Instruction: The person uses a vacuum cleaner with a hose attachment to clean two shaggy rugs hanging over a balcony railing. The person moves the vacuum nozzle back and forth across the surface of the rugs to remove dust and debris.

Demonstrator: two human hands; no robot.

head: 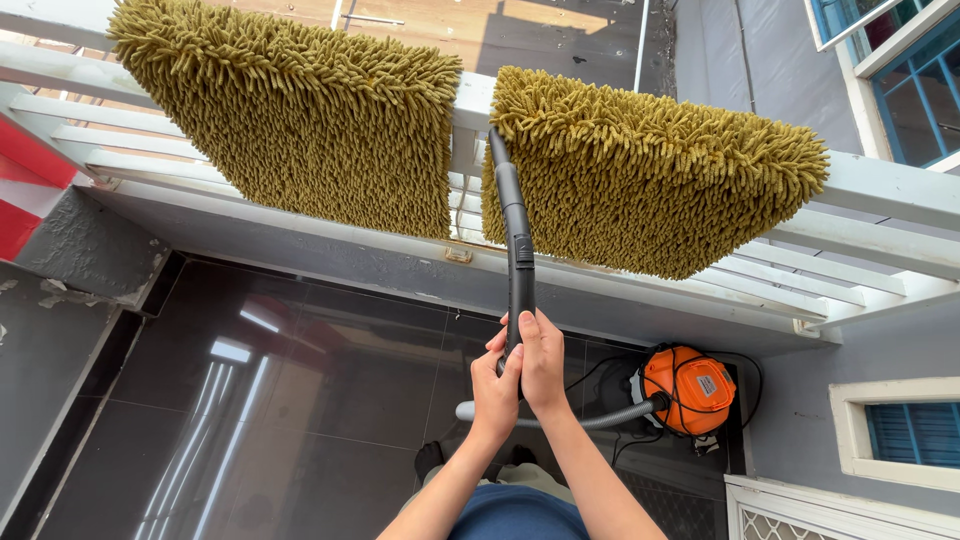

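Hands: both grip one black vacuum wand (518, 250), stacked close together and touching each other on its lower end.
Left hand (496, 392): wrapped around the wand from the left, fingers clenched on it, just below and beside the other hand.
Right hand (543, 358): clasped on the wand from the right, slightly higher up, fingers folded over the tube.
Wand: runs straight up and away from the hands, its tip reaching the inner edge of the right-hand rug at the railing.
Right rug (650, 170): shaggy mustard-yellow mat draped over the white railing (880, 190), above and to the right of the hands.
Left rug (300, 110): a second mat of the same kind, hung over the same railing, above and to the left of the hands, apart from the wand.
Hose (590, 418): grey ribbed tube leading from under the hands off to the right.
Vacuum cleaner (688, 388): orange canister on the dark tiled floor (300, 400), to the right of the hands, joined to the hose.
Below the hands: the person's blue trousers and the dark glossy tiles.
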